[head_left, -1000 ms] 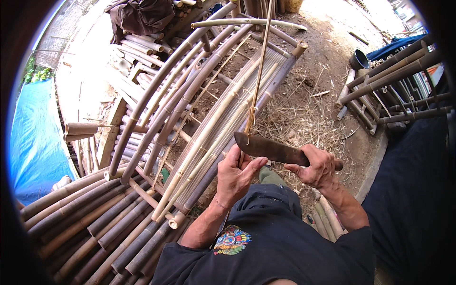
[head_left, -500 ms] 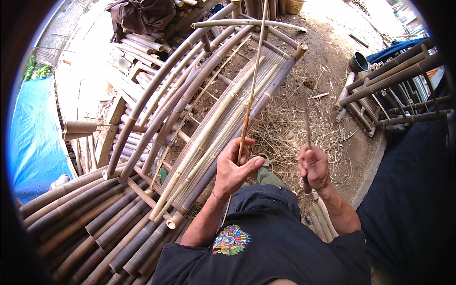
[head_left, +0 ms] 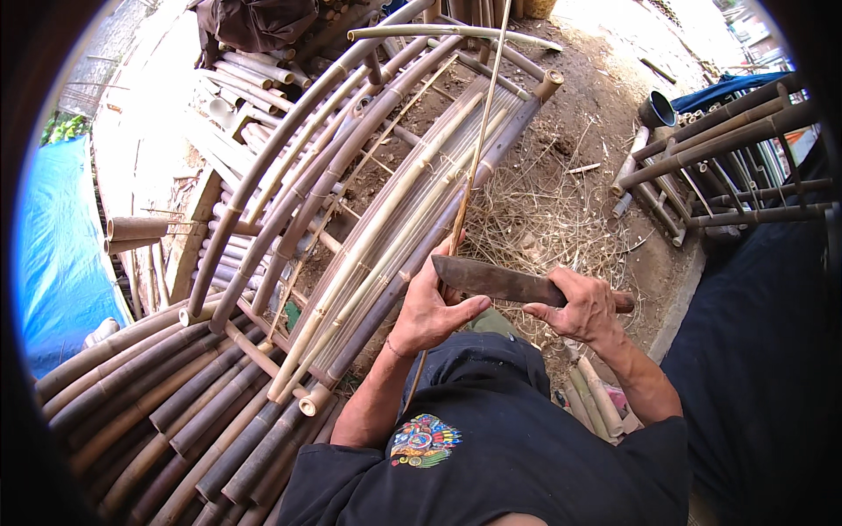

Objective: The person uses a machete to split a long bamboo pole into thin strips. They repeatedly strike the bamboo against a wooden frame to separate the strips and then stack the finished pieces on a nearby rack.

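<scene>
A long, thin bamboo strip (head_left: 479, 145) runs upright past my body. My left hand (head_left: 428, 305) is closed round its lower part, thumb pointing right. In my right hand (head_left: 581, 307) is a machete (head_left: 502, 280) with a broad dark blade, gripped by its wooden handle. The blade lies across to the left, its tip at the strip just by my left fingers; whether the edge touches the strip I cannot tell. To the left of the strip stands a bamboo bench (head_left: 498, 165) with a slatted seat and curved rails, and loose bamboo lengths lie along the seat.
Bamboo poles (head_left: 189, 430) are laid side by side at the lower left. Shavings (head_left: 544, 219) litter the dirt ground ahead. A dark bucket (head_left: 657, 111) and a bamboo rack (head_left: 728, 167) stand at the right. A blue tarp (head_left: 66, 254) hangs at the far left.
The machete has swung from pointing away from me to lying crosswise, its tip now against the left hand's side of the strip. My left hand keeps its hold on the strip.
</scene>
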Tool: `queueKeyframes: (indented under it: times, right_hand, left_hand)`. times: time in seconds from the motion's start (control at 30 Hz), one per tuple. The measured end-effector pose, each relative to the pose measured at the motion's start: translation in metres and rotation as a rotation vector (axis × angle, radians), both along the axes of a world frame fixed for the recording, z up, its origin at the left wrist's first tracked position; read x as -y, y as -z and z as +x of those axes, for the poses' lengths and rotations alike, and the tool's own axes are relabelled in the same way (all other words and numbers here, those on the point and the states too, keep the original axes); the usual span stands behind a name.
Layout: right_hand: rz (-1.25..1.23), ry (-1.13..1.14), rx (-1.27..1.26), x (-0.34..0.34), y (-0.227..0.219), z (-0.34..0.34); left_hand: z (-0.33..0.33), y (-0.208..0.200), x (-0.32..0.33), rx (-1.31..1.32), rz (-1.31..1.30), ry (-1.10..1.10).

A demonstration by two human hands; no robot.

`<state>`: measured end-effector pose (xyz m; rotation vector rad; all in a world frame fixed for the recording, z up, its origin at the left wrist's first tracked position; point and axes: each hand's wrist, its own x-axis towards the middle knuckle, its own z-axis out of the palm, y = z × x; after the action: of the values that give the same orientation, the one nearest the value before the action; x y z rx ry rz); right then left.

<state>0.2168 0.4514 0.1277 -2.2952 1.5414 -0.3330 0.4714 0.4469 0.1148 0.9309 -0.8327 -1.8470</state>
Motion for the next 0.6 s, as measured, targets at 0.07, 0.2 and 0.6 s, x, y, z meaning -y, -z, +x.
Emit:
queueKeyframes:
  times: [0.07,0.2,0.6]
  right_hand:
    - [-0.009,-0.002,0.003,0.000,-0.001,0.000]
    - [-0.042,0.010,-0.008,-0.002,-0.004,0.000]
    - [-0.017,0.008,0.026,-0.004,-0.005,0.000]
  left_hand:
    - [-0.001,0.001,-0.001,0.034,-0.039,-0.028]
    - [-0.006,0.002,-0.007,0.163,-0.141,-0.094]
    - [-0.010,0.005,-0.010,0.141,-0.103,-0.132]
